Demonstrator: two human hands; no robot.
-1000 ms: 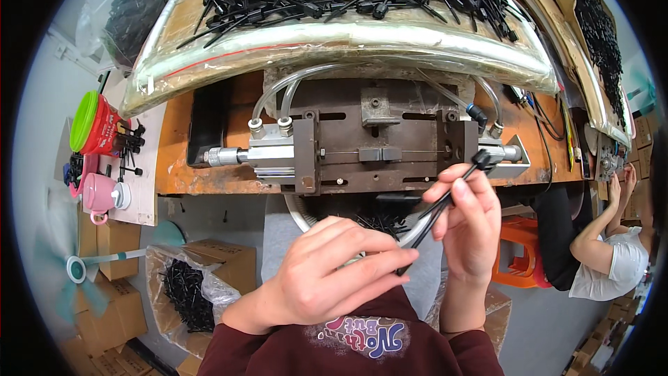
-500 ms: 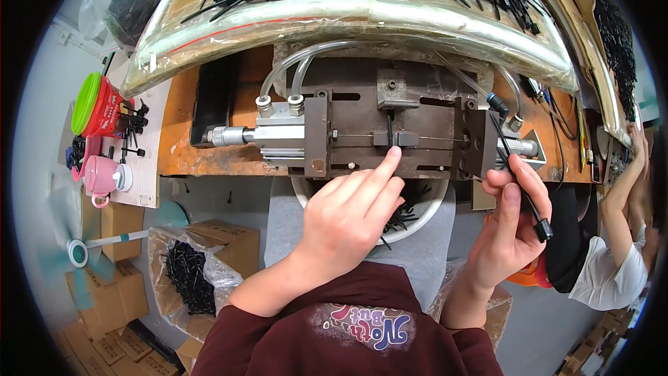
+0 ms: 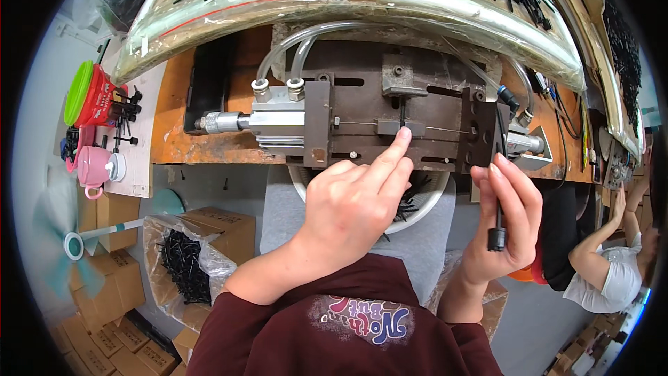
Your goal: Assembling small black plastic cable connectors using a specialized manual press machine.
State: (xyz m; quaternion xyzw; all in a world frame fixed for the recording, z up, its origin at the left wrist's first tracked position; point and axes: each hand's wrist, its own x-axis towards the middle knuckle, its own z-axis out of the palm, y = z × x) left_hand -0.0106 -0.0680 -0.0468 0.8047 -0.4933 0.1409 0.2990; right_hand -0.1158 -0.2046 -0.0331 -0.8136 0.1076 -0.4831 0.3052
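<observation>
Fixture (image 3: pixel 369 106): 1 rod (image 3: pixel 402 113), left hand (image 3: pixel 351 200) touching | right hand (image 3: pixel 513 219): 1 knobbed rod (image 3: pixel 497 238)

Maroon top (image 3: pixel 348 356), multicoloured print (image 3: pixel 367 320), apparently grey trousers (image 3: pixel 280 210)

1. Table (image 3: pixel 170 141): orange-brown wooden surface, worn along its front edge.
2. Centre of table: a dark brown metal fixture (image 3: pixel 353 106) rests on the surface.
3. Left of fixture: an elongated black object (image 3: pixel 209 83) lies near the rear.
4. Right of fixture: thin cables (image 3: pixel 565 125) run across the surface.
5. Side table (image 3: pixel 141 150): pale top, at far left; supports a pink cup (image 3: pixel 92 167), a red container (image 3: pixel 97 101) and small black parts (image 3: pixel 126 125).
6. Floor (image 3: pixel 240 198): grey; carries cardboard boxes (image 3: pixel 115 285) and a plastic-lined carton (image 3: pixel 229 237).
</observation>
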